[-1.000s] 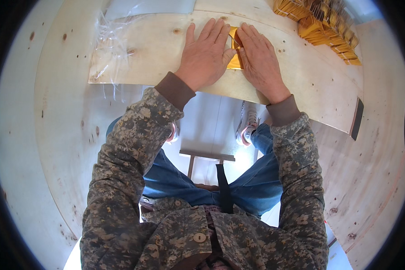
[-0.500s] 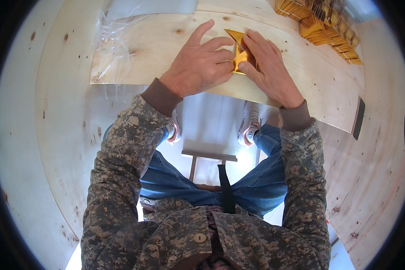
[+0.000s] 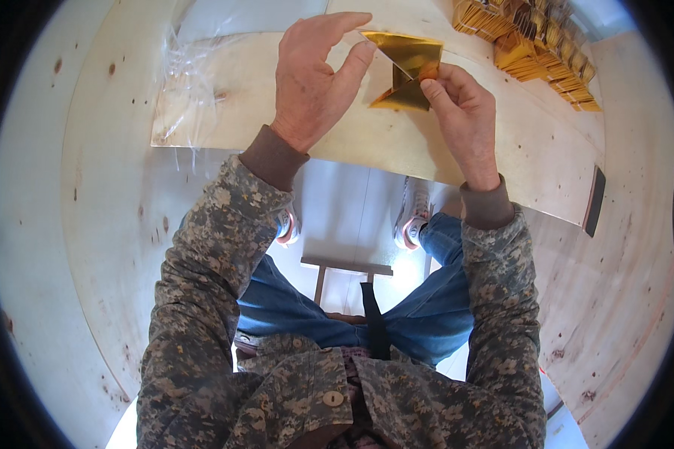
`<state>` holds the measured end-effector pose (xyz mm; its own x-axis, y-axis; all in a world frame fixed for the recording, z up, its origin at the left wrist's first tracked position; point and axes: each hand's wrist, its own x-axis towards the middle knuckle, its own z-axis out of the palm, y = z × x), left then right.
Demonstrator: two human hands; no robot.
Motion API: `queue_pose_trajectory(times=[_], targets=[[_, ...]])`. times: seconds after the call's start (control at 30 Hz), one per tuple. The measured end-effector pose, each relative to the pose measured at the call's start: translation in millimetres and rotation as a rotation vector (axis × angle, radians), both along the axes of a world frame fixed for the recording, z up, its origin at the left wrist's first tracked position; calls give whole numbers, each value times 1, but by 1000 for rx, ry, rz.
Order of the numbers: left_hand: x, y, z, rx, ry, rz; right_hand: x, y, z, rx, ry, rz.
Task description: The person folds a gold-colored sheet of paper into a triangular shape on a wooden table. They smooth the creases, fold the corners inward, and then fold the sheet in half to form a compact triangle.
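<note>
A sheet of shiny gold foil paper [image 3: 416, 51], folded with slanting flaps, is held up over the far part of the wooden board [image 3: 352, 138]. Its right edge is pinched between the thumb and fingers of my right hand [image 3: 468, 112]. At the paper's upper left corner, my left hand [image 3: 307, 82] has its thumb and index finger spread apart. That corner lies between these two fingertips without being visibly gripped. The other left fingers are mostly hidden behind the hand.
Bundles of folded gold paper [image 3: 543, 56] stand at the far right. Crumpled clear plastic film [image 3: 187, 90] lies on the left, beside a pale sheet [image 3: 251, 15] at the back. A black strip [image 3: 594, 202] marks the board's right end. Below stands a small wooden frame [image 3: 344, 265].
Both hands have moved farther away with the foil paper, which is now lifted and opened wider. My left hand has turned, thumb toward the paper's corner. The right hand went from pressing to pinching.
</note>
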<state>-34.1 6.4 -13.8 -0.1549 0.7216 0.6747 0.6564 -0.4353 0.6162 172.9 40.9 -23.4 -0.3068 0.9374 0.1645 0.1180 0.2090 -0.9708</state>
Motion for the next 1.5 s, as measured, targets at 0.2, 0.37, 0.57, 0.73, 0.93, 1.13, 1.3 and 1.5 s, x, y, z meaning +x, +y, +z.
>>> queue_pose_trajectory(times=[0.2,0.37,0.57,0.73,0.93,1.13,1.3,1.5], targets=[[-1,3,-3,15,90,11,1,5,4,-241,-77,-65],[0,0,-12,-135,276,31,-5,1,-1,62,-427,-174],[10,6,-29,-280,513,7,1,1,5,400,-694,-192],[19,17,-39,-254,579,-71,-6,9,-6,647,-542,-196],[22,5,-49,-374,628,-157,0,10,-10,638,-572,-173],[26,3,-52,-420,746,-83,-7,16,-23,700,-557,-77],[27,2,-52,-430,758,-69,-15,22,-35,739,-610,-20],[27,2,-54,-406,748,-60,-20,22,-40,655,-626,37]])
